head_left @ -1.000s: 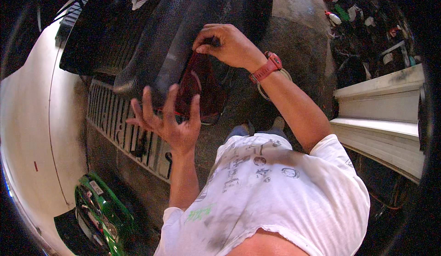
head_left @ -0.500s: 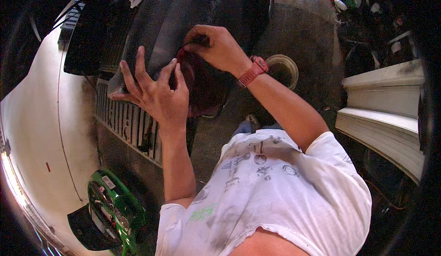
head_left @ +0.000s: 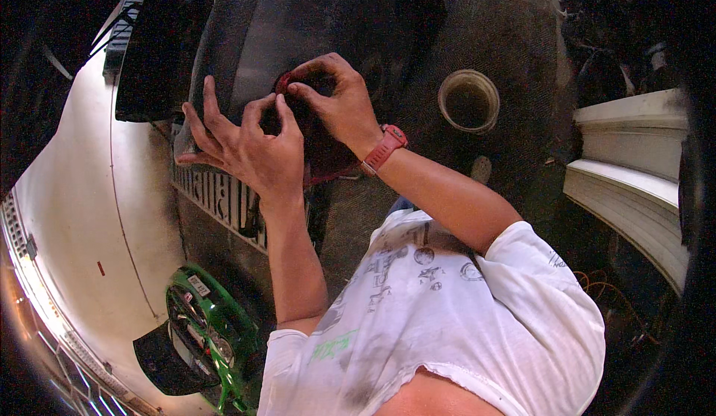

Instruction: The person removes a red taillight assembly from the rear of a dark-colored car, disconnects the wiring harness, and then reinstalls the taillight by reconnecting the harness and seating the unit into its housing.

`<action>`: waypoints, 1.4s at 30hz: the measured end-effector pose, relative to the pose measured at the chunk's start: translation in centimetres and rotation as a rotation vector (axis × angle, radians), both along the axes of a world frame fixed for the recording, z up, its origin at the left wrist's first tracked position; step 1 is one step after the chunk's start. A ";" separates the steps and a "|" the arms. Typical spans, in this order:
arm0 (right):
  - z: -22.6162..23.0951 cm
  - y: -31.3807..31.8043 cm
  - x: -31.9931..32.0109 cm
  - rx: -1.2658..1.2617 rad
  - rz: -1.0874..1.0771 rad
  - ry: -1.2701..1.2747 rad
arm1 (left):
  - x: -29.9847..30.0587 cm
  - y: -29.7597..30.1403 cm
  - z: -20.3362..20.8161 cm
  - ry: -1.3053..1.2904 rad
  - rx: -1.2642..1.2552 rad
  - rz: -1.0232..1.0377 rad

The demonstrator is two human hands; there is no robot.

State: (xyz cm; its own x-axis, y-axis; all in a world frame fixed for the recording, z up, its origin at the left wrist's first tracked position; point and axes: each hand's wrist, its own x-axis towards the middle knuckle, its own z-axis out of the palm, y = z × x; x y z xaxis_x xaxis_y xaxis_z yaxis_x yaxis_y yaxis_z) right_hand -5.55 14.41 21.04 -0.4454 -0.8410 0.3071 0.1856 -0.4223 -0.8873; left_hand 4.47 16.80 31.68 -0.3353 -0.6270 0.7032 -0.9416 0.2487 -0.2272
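A dark grey curved panel [head_left: 250, 50], resembling vehicle bodywork, spreads out in front of me. At its near edge hangs a dark red piece [head_left: 328, 164]; whether it is cloth or a lamp I cannot make out. My right hand [head_left: 339, 106], wearing a red watch [head_left: 386, 147] on the wrist, pinches the upper edge of this red piece between thumb and index finger. Beside it, my left hand [head_left: 261, 144] brings thumb and index tips together next to the red edge, its other fingers spread. Anything in that left pinch is too small to name.
Right of my hands, a round bucket [head_left: 444, 106] stands on the dark floor. Pale moulded panels [head_left: 626, 129] lie at the far right. A slatted part [head_left: 216, 196] sits below the left hand; a green bodywork piece [head_left: 237, 315] is at lower left, near a white wall [head_left: 78, 170].
My right hand has moved slightly down and shows its thumb and index finger more plainly. The left hand's thumb and index tips have closed together. The view has shifted, showing the bucket whole.
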 end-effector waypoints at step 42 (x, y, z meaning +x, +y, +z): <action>2.3 -1.1 -2.7 -0.119 0.083 0.479 | 0.9 0.4 -0.4 -0.018 0.024 0.022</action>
State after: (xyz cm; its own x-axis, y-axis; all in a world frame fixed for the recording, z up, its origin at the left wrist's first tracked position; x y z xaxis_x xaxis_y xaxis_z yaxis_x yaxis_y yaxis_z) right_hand -8.27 13.27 23.33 -0.1637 -0.8143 0.5569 -0.1937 -0.5270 -0.8275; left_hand 5.32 17.17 31.32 -0.3340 -0.6510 0.6817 -0.9426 0.2340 -0.2383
